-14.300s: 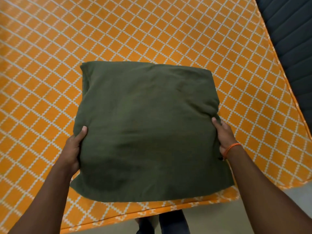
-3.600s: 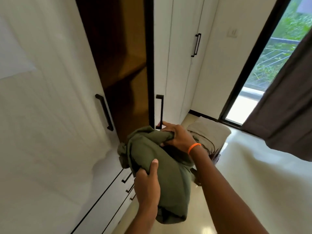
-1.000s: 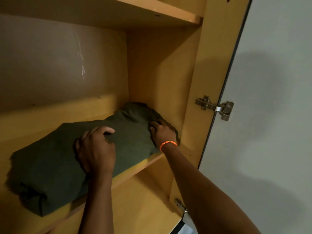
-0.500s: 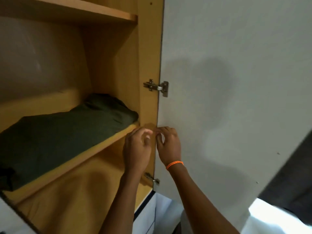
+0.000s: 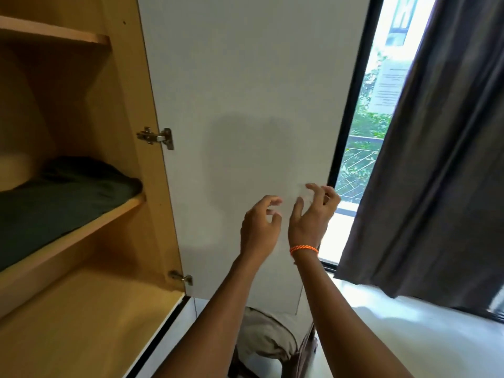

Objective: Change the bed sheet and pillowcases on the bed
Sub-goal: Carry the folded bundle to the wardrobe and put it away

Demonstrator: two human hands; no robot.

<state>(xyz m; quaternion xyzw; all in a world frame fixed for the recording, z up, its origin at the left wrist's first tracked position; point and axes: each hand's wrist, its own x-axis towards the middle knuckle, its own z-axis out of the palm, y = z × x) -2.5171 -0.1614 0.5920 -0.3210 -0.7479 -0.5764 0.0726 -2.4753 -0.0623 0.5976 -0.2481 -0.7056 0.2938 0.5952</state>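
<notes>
Open door [image 5: 245, 77] blocks right; lower shelf [image 5: 81, 323] seemingly free.

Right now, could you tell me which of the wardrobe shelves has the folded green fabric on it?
The middle shelf, level with the upper door hinge, holds the green fabric. The top shelf shows only its edge; the bottom shelf looks bare.

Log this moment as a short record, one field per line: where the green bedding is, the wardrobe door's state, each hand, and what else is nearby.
green bedding: folded green fabric lying on the middle wardrobe shelf
wardrobe door: white door swung open, its inner face towards the camera
left hand: left hand in front of the door, fingers loosely curled, holding nothing
right hand: right hand near the door's free edge, fingers spread, holding nothing; orange wristband
nearby: dark curtain beside the window
</notes>
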